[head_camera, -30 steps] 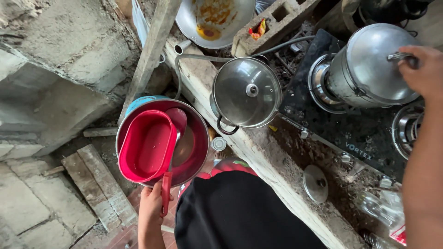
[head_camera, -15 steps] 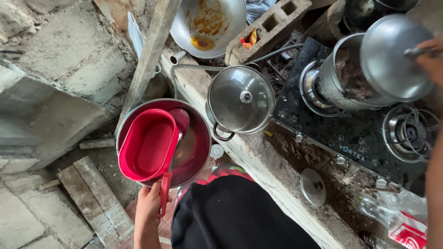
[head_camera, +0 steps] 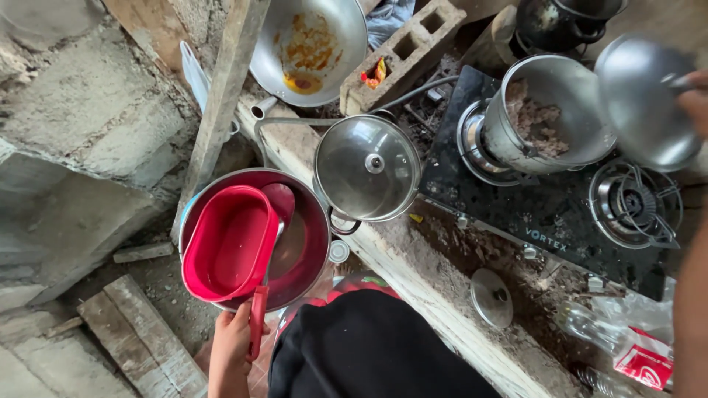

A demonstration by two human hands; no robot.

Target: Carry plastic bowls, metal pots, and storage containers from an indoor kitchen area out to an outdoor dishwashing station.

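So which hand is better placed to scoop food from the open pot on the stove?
Probably the left hand: it holds the red-handled ladle. The right hand is occupied with the lid, off the pot.

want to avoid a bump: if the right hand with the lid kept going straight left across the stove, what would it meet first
Most likely the open metal pot on the left burner: the right hand holds the lid just beside its rim. Height is hard to judge, so the lid might pass above it.

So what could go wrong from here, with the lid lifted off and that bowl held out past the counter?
The right hand holds the metal lid tilted beside the open pot; it may be hot or slip.

The left hand alone carries the metal bowl, red container and spoon over the floor; the load could tip.
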